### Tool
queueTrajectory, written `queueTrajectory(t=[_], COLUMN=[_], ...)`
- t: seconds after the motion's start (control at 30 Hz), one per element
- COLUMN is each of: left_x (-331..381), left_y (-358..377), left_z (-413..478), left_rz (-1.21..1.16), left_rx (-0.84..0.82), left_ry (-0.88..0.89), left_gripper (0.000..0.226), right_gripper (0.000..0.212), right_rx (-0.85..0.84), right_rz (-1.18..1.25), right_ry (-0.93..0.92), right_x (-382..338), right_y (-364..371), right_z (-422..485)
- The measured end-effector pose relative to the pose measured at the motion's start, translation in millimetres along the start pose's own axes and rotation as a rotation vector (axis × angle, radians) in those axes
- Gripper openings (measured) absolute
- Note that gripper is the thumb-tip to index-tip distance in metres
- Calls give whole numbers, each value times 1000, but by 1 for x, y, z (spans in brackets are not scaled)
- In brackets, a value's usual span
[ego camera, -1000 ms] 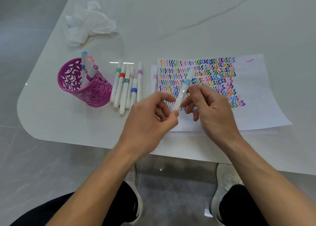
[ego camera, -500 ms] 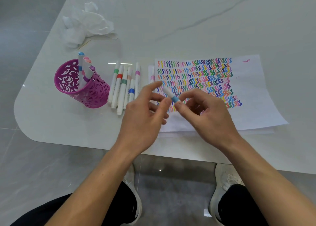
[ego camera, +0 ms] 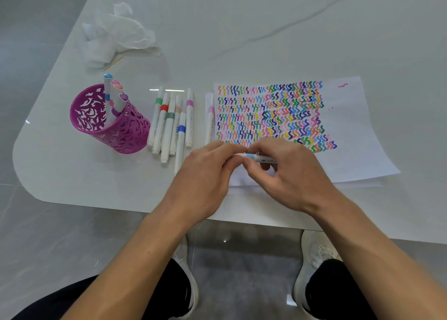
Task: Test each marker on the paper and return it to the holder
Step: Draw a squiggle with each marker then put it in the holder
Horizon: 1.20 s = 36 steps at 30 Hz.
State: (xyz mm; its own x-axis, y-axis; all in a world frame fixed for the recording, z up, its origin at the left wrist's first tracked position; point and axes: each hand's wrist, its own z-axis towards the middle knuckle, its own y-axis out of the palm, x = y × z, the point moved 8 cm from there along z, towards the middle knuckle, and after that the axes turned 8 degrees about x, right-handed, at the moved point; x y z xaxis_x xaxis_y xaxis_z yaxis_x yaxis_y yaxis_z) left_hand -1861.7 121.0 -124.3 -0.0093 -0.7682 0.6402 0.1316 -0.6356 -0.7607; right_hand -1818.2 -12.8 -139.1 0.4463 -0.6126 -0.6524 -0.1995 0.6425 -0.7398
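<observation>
A white marker with a light-blue band (ego camera: pixel 256 156) lies level between both hands, just above the near edge of the paper (ego camera: pixel 350 135). My left hand (ego camera: pixel 205 177) pinches its left end, the cap side. My right hand (ego camera: pixel 287 174) grips the barrel to the right of the band. The paper carries rows of coloured squiggles. A purple cut-out holder (ego camera: pixel 116 126) at the left has three markers standing in it. Several white markers (ego camera: pixel 169 123) lie side by side between holder and paper, and one pink-banded marker (ego camera: pixel 210 121) lies at the paper's left edge.
A crumpled white tissue (ego camera: pixel 116 36) sits at the back left of the white marble table (ego camera: pixel 266 29). The table's rounded front edge runs just under my wrists. My knees and white shoes show on the grey floor below.
The blue-banded marker has swung from upright to level. My two hands have drawn together on it, the left closing on its cap end, the right sliding along the barrel.
</observation>
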Motion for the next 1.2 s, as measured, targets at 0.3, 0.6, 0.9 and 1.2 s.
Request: queueTrajectory(t=[0.3, 0.6, 0.9, 1.2], left_x=[0, 0, 2, -7], left_y=[-9, -8, -16, -31], left_z=[4, 2, 3, 6], left_rz=[-37, -41, -32, -14], left_rx=[98, 95, 119, 249], left_ry=[36, -7, -51, -123], left_gripper=[21, 23, 24, 21], right_gripper=[32, 31, 51, 7], right_rx=[27, 18, 79, 46], right_rz=[-75, -71, -99, 105], right_ry=[-52, -58, -39, 96], right_x=[-4, -4, -1, 7], right_y=[-3, 2, -8, -6], right_z=[0, -1, 0, 2])
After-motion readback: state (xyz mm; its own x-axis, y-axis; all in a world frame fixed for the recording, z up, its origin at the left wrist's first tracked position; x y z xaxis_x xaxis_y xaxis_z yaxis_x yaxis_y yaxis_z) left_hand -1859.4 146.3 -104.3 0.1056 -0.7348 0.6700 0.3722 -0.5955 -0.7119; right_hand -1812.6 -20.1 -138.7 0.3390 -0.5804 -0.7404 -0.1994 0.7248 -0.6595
